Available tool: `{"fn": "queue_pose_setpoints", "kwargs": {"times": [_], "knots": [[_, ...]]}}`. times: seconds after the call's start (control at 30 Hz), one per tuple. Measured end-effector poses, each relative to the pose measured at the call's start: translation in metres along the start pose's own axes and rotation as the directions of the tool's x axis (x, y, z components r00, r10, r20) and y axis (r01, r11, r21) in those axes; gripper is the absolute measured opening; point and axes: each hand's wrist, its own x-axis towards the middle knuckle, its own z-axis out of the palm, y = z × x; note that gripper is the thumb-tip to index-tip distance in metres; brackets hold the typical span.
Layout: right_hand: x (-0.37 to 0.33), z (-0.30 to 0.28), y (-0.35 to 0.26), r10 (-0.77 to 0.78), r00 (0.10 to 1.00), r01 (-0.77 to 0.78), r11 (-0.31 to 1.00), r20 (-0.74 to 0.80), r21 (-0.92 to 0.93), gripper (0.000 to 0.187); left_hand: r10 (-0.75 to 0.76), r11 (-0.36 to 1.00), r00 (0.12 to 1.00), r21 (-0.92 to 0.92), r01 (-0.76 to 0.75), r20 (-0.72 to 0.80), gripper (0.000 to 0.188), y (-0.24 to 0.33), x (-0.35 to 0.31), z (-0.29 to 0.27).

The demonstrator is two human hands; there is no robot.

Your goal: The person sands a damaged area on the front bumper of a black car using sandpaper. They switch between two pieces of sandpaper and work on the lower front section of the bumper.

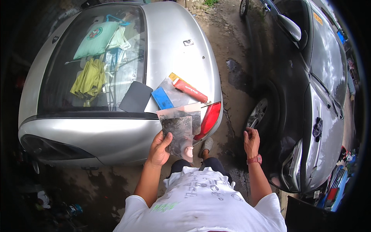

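White shirt nearest; beyond it, the left hand pinches thin dark sheets near their left edge, before the silver car; probably light, flexible, easily creased, best gripped by the margins; right hand half-curled, its grip unclear

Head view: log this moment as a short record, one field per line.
Holding: left hand grips a thin dark sheet, thumb on its face
Free or not: right hand has bent fingers; whether they hold anything is unclear
Wrist: red watch, right side
Laid out: red tube, blue block, dark grey pad
Surface beneath: silver car
Far right: dark car
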Motion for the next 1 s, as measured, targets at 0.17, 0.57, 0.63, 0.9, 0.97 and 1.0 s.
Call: {"fn": "queue_pose_setpoints", "kwargs": {"times": [0.17, 0.57, 0.63, 0.9, 0.97, 1.0], "knots": [[0.186, 0.042, -0.135, -0.338, 0.941, 0.328, 0.926, 0.025, 0.19, 0.023, 0.135, 0.991, 0.974, 0.041, -0.13, -0.184, 0.042, -0.004, -0.013, 0.002], [0.412, 0.23, -0.277, -0.456, 0.859, 0.48, 0.875, 0.231, -0.057, 0.034, 0.306, 0.945, 0.794, 0.068, -0.319, -0.526, 0.041, -0.033, -0.023, 0.036], [0.422, 0.242, -0.278, -0.463, 0.853, 0.499, 0.859, 0.24, -0.116, 0.035, 0.301, 0.948, 0.792, 0.075, -0.31, -0.531, 0.04, -0.037, -0.023, 0.037], [0.359, 0.175, -0.26, -0.498, 0.771, 0.057, 0.675, 0.396, 0.736, 0.027, 0.279, 0.956, 0.844, 0.051, -0.289, -0.457, 0.041, -0.029, -0.017, 0.032], [0.305, 0.13, -0.24, -0.519, 0.729, -0.224, 0.436, 0.446, 0.872, 0.02, 0.274, 0.959, 0.875, 0.044, -0.281, -0.4, 0.042, -0.022, -0.011, 0.027], [0.28, 0.106, -0.229, -0.481, 0.731, -0.268, 0.45, 0.484, 0.852, 0.021, 0.268, 0.962, 0.892, 0.045, -0.27, -0.363, 0.043, -0.017, -0.009, 0.025]]}}
